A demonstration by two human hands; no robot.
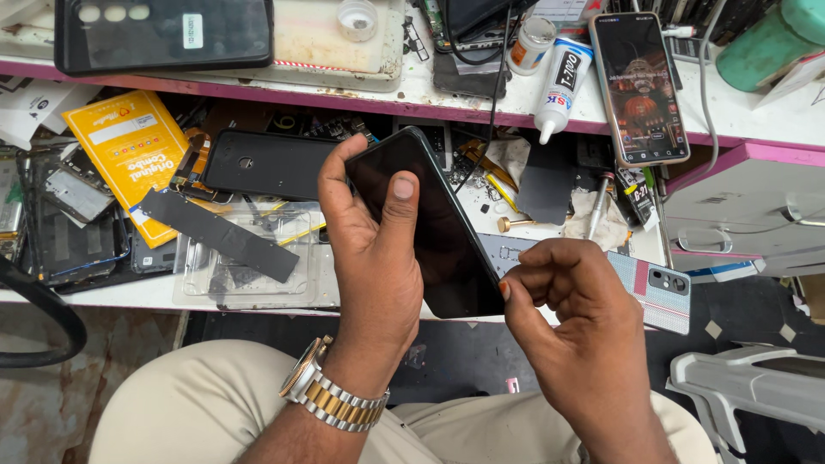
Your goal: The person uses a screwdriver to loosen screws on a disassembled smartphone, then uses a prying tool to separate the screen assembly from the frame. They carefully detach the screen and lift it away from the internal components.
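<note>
Dark phone (pixel 434 232): gripped by left hand (pixel 374 258), fingers wrapped behind, largely hidden. Right hand (pixel 567 318): fingers curled together at its lower corner; contact point obscured.

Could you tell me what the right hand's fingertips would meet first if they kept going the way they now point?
Most likely the lower right edge of the black phone that the left hand holds: the right hand has its pinched fingertips pointing left, almost touching that edge already.
</note>
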